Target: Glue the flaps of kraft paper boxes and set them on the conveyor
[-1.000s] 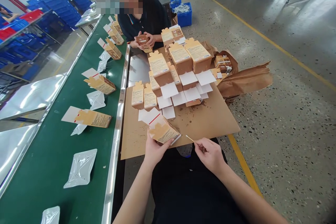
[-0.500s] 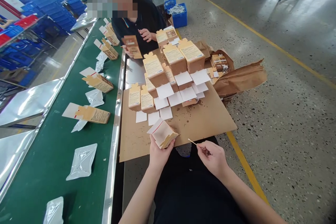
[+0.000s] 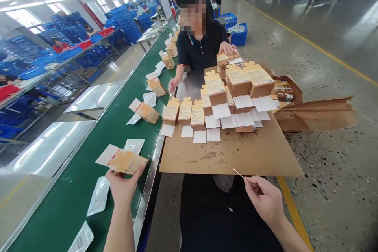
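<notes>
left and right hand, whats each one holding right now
Left hand: closed on an open-flapped carton.
Right hand: closed, pinching a thin pale-tipped stick.

A tan printed carton lies sideways in the left hand, its white flap open to the left beside a red strip. A thin cotton swab slants up from the right hand, white tip foremost.

Over the green conveyor belt, the folding carton hides some fingertips of the left hand; its fine print is illegible. On the belt, the nearest pouch is cut off by the bottom edge. Right of the belt, the right hand conceals the cotton swab's rear end.
</notes>
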Tool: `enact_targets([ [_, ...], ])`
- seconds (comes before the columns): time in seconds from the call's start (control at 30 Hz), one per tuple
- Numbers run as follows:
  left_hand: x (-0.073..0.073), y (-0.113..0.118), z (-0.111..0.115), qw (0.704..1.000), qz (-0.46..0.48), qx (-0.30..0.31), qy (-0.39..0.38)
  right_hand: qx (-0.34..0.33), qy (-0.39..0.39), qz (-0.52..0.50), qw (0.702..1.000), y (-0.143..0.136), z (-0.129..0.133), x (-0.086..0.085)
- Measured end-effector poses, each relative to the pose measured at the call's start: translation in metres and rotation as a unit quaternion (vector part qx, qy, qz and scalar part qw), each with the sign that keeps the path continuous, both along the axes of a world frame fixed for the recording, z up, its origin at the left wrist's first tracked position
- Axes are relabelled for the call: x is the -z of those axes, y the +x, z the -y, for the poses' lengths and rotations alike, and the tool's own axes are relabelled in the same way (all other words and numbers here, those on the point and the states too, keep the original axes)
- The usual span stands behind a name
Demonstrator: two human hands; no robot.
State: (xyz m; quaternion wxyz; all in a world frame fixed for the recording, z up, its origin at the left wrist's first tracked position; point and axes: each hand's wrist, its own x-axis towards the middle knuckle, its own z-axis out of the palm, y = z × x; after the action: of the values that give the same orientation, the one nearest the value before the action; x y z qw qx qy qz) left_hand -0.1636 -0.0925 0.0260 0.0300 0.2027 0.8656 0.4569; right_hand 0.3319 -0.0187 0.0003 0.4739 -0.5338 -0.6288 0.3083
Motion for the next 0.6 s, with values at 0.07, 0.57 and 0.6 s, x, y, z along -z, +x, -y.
enact_targets([
  [0.07,0.002,-0.006,0.011,0.998,0.023,-0.039,-0.039,-0.021,-0.005,-0.008,1.000,-0.004,-0.007,-0.001],
  [0.57,0.002,0.065,-0.100,0.976,-0.064,0.133,0.161,-0.017,-0.016,0.023,0.999,0.008,-0.019,-0.006],
  [0.6,-0.006,0.060,-0.132,0.983,-0.033,0.145,0.111,-0.021,-0.018,0.021,0.999,0.004,-0.019,-0.008],
])
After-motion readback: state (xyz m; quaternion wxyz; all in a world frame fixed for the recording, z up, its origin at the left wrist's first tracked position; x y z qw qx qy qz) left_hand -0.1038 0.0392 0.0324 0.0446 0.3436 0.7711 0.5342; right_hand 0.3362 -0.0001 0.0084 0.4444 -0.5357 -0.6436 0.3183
